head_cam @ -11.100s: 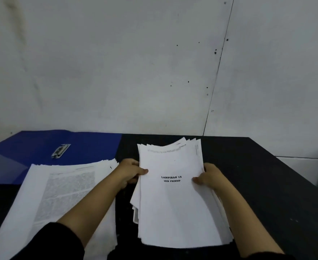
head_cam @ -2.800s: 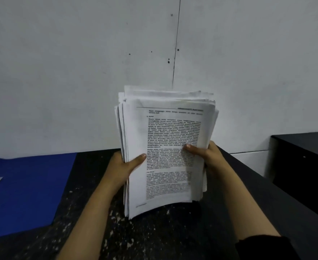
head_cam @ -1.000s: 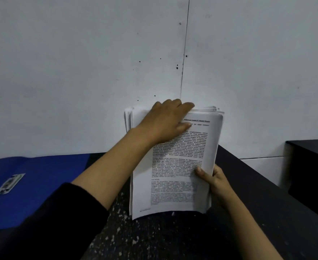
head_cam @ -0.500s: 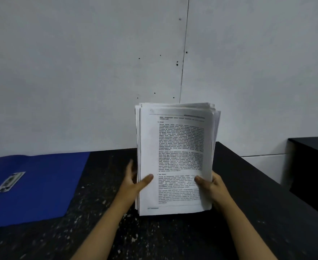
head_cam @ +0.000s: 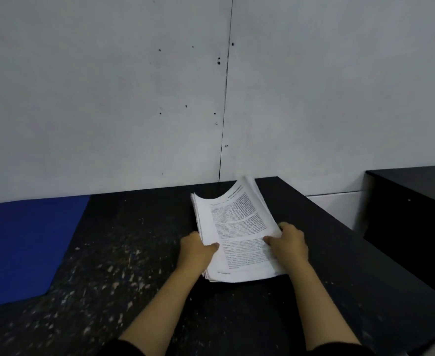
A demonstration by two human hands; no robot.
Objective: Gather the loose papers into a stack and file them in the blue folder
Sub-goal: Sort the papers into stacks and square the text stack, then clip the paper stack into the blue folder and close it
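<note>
**Stack in both hands, folder off to the left**

Head view: the stack of papers (head_cam: 237,235) lies low over the black table (head_cam: 123,265), its long axis running away from the person, far end curling upward. The left hand (head_cam: 194,253) pinches its left edge, thumb on top; the right hand (head_cam: 289,244) clamps the right edge likewise. The blue folder (head_cam: 23,247) lies open and flat, well apart to the left, nearer the left hand. The paper is thin, printed and floppy; the tabletop is dark and speckled with pale flecks.
</note>
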